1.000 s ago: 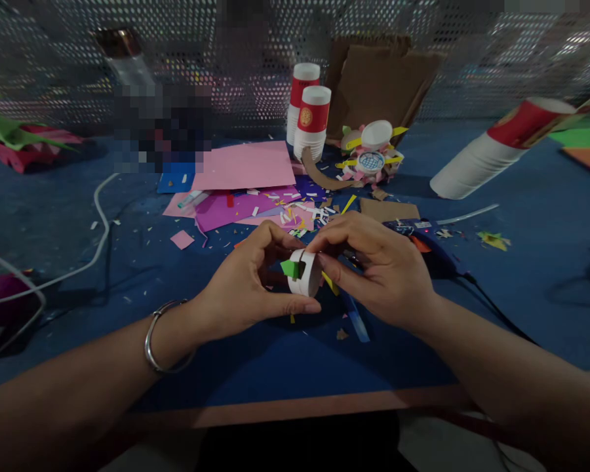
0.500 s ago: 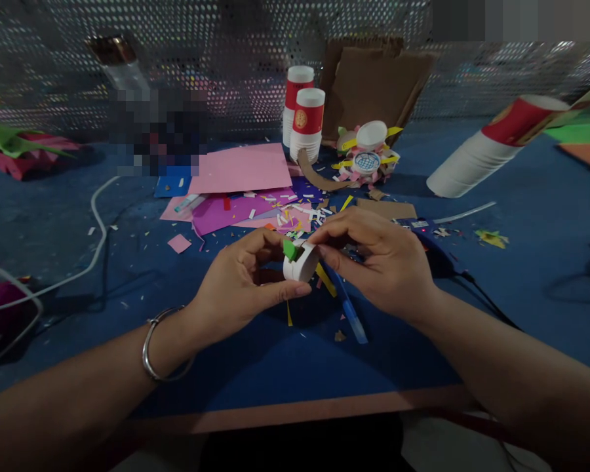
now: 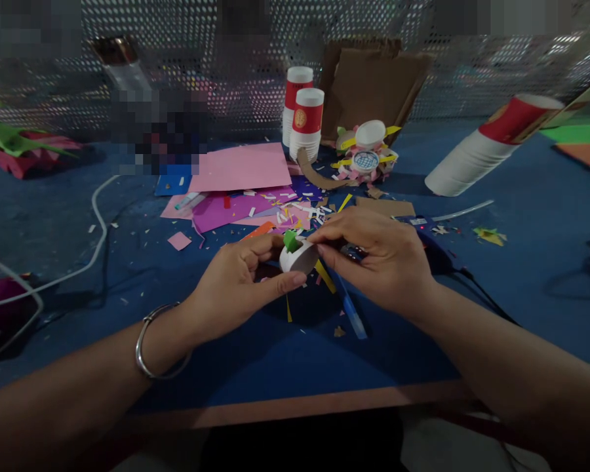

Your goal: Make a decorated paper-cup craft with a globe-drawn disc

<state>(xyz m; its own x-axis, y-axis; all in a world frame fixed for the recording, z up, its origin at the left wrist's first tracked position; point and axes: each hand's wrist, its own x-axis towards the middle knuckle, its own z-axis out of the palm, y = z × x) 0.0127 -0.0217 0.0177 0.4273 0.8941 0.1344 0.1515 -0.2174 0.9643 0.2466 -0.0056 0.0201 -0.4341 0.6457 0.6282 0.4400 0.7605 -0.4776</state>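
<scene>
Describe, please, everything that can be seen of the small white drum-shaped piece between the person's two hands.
The small white drum-shaped piece is short and round, and looks like paper or card. An opening shows in its upper side, and a green paper-like tab sticks up there. It is held tilted above the blue table, one round face towards the lower right. The left hand holds its left and lower side; the right hand pinches its upper right edge.
</scene>
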